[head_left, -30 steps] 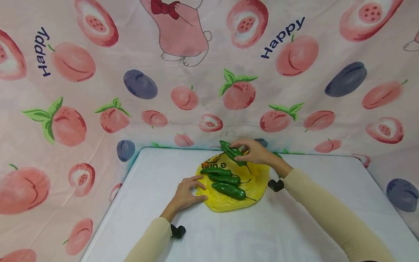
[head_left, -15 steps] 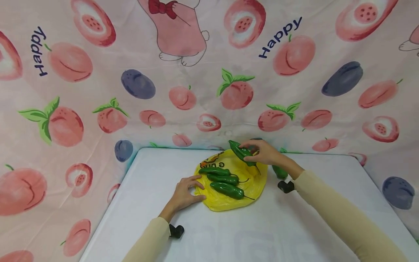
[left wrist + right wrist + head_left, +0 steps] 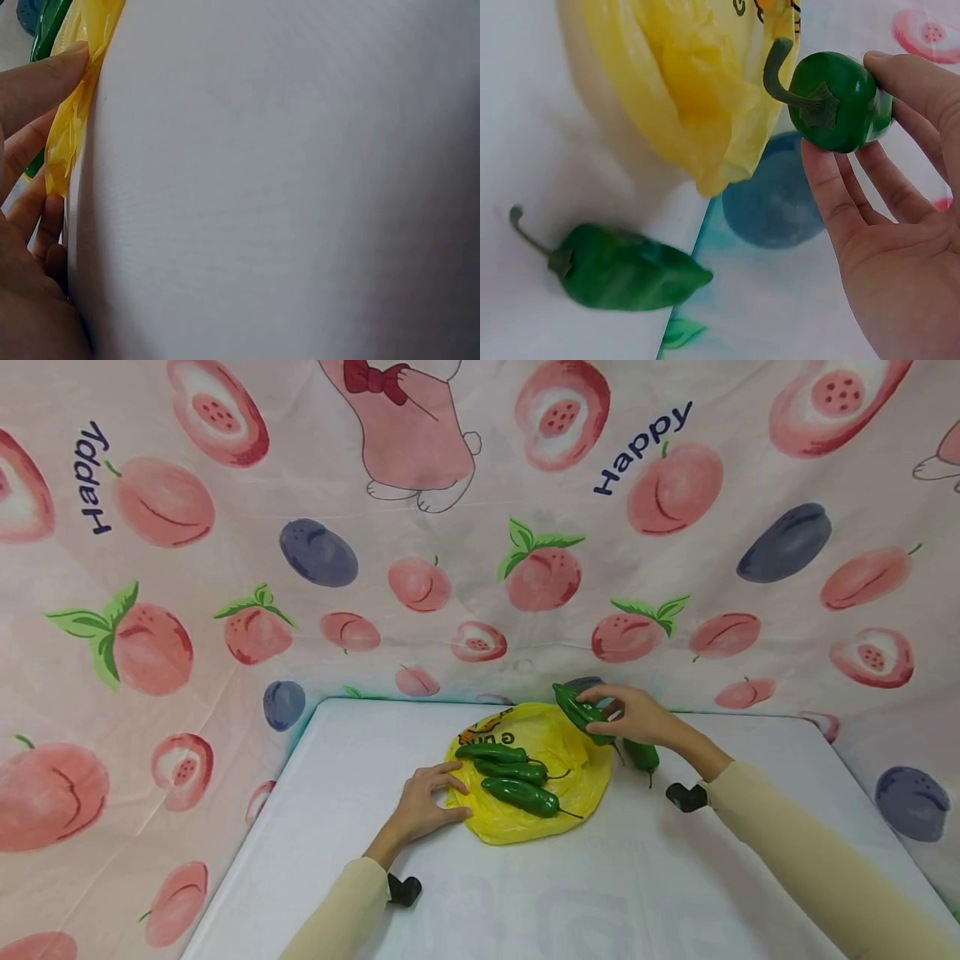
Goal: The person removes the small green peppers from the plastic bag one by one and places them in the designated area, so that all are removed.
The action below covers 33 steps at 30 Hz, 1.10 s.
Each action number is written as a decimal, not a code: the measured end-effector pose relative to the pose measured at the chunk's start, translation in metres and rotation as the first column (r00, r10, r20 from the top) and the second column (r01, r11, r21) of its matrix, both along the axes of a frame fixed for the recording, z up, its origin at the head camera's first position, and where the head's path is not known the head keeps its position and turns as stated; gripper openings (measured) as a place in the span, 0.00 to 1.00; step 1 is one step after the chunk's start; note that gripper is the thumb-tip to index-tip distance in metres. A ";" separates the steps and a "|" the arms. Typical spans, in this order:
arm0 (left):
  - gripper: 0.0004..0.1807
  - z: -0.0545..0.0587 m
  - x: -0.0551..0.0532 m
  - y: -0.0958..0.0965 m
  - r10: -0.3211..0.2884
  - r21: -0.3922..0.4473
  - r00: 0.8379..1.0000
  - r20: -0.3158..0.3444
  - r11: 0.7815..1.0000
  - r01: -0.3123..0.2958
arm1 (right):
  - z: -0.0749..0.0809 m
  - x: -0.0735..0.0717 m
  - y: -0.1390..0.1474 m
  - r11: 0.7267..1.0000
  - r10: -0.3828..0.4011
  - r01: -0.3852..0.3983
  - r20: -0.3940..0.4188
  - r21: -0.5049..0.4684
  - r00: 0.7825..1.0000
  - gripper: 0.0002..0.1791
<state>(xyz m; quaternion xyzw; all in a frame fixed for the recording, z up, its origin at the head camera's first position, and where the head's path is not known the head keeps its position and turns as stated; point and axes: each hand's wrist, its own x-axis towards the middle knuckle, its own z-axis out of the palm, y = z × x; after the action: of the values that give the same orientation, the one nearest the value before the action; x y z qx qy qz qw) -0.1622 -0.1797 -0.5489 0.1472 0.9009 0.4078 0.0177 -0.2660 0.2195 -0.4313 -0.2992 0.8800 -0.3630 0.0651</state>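
My right hand (image 3: 633, 717) holds a green chili pepper (image 3: 576, 708) between thumb and fingers, raised above the far right edge of a yellow plastic bag (image 3: 543, 822). In the right wrist view the held green chili pepper (image 3: 836, 101) shows its stem end. My left hand (image 3: 426, 802) rests at the bag's left edge, thumb and fingers apart and touching it; in the left wrist view the thumb (image 3: 45, 82) lies against the yellow plastic. Three more green chili peppers lie on the bag: a back one (image 3: 491, 752), a middle one (image 3: 513, 770) and a front one (image 3: 521, 796).
Another green chili pepper (image 3: 642, 756) lies on the white table (image 3: 570, 893), just right of the bag, partly behind my right hand in the head view. A fruit-print cloth (image 3: 450, 535) rises directly behind the table's far edge.
My right hand has moved right with the green chili pepper, from over the bag's middle to its right edge. The loose pepper beside the bag shows more. My left hand keeps its place.
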 end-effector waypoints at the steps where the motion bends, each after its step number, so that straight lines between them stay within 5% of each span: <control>1: 0.13 0.000 0.000 0.000 -0.002 0.000 1.000 -0.001 1.000 0.002 | 0.000 0.001 0.003 1.000 -0.002 0.002 0.001 0.001 1.000 0.27; 33: 0.12 0.002 0.002 0.002 -0.007 -0.029 1.000 -0.009 1.000 0.007 | 0.009 0.038 0.094 0.981 -0.180 0.179 0.015 0.070 0.984 0.29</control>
<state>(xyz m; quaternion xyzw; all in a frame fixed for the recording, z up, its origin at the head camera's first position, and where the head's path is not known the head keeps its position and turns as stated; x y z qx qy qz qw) -0.1603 -0.1776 -0.5470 0.1521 0.9063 0.3939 0.0171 -0.2282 0.3134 -0.4228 -0.2123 0.9146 -0.3403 0.0518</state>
